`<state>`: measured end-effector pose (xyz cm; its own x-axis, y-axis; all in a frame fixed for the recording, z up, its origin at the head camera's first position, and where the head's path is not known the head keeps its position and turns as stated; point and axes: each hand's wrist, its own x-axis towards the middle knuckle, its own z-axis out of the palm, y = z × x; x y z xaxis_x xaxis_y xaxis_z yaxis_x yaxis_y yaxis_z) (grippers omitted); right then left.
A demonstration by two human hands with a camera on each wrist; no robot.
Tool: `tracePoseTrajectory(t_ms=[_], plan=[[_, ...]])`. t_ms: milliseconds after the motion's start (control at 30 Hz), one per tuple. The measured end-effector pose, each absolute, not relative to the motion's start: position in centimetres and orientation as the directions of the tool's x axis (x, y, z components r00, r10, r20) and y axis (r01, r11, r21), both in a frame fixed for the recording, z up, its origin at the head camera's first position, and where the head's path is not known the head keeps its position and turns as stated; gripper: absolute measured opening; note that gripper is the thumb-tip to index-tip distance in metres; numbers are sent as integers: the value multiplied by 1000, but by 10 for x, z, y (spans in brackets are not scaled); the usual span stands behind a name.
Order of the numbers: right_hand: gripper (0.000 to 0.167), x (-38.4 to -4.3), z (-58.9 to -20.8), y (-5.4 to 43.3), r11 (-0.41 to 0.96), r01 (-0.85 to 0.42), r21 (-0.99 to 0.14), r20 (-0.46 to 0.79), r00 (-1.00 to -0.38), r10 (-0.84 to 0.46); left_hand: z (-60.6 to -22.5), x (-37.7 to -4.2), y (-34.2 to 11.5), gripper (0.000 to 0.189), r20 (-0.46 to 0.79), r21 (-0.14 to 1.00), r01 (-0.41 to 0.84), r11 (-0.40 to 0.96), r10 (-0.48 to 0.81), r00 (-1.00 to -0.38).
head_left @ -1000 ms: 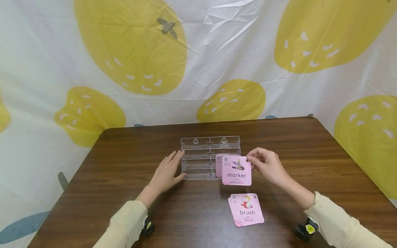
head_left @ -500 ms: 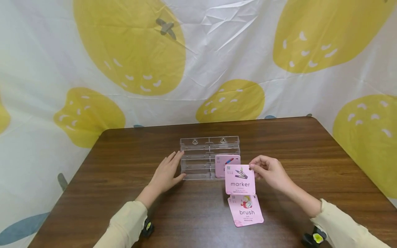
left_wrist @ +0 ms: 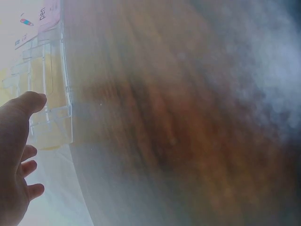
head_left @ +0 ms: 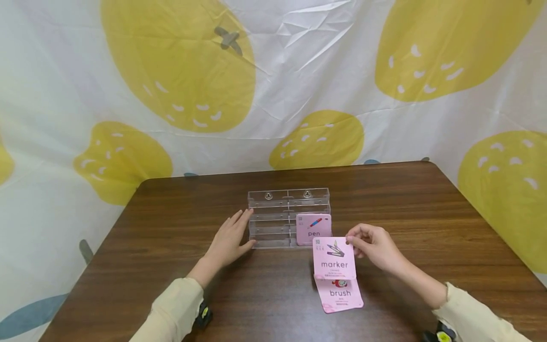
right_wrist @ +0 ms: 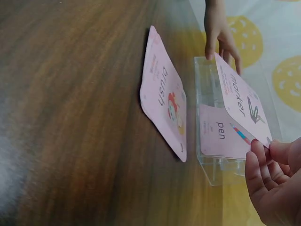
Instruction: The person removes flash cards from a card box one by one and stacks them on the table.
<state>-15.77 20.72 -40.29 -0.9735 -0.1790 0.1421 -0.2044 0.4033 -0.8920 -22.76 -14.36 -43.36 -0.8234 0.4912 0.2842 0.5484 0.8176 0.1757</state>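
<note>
A clear plastic card rack (head_left: 270, 223) with two columns of tiers stands mid-table. My left hand (head_left: 228, 237) rests against its left side, fingers extended, as the left wrist view also shows. In the rack's front right pocket sits a pink "pen" card (head_left: 314, 228). My right hand (head_left: 376, 244) pinches a pink "marker" card (head_left: 334, 259) by its upper right corner, between thumb and fingers. Seen from the head, that card overlaps the top of a "brush" card (head_left: 340, 295), which lies on a small stack; in the right wrist view the "marker" card (right_wrist: 242, 96) is held apart from it.
The brown wooden table (head_left: 192, 199) has a patterned cloth (head_left: 231, 156) hanging behind it. Each wrist wears a small black camera strap, such as the left strap (head_left: 202, 314).
My right hand has drawn the "marker" card away from the rack, down and slightly right toward the "brush" card, uncovering the "pen" card. The left hand keeps its place.
</note>
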Motion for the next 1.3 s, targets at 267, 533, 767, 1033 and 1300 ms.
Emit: tracePoseTrajectory(t_ms=[267, 533, 767, 1033, 1300], plan=[[11, -152, -413, 210, 410, -174, -895, 95, -974, -206, -434, -228, -144, 77, 281, 175, 543, 821, 487, -827], [12, -146, -422, 211, 406, -188, -894, 89, -964, -250, -432, -226, -144, 76, 275, 178, 546, 819, 491, -827], [12, -145, -424, 210, 401, -181, -898, 67, -957, -282, -433, -227, -144, 76, 285, 175, 545, 820, 488, -825], [12, -145, -426, 212, 411, -145, -900, 10, -950, -313, -433, -227, -144, 76, 283, 172, 544, 821, 488, -826], [13, -144, -430, 213, 402, -114, -909, -23, -947, -320, -433, -227, -144, 76, 275, 178, 536, 825, 481, -832]])
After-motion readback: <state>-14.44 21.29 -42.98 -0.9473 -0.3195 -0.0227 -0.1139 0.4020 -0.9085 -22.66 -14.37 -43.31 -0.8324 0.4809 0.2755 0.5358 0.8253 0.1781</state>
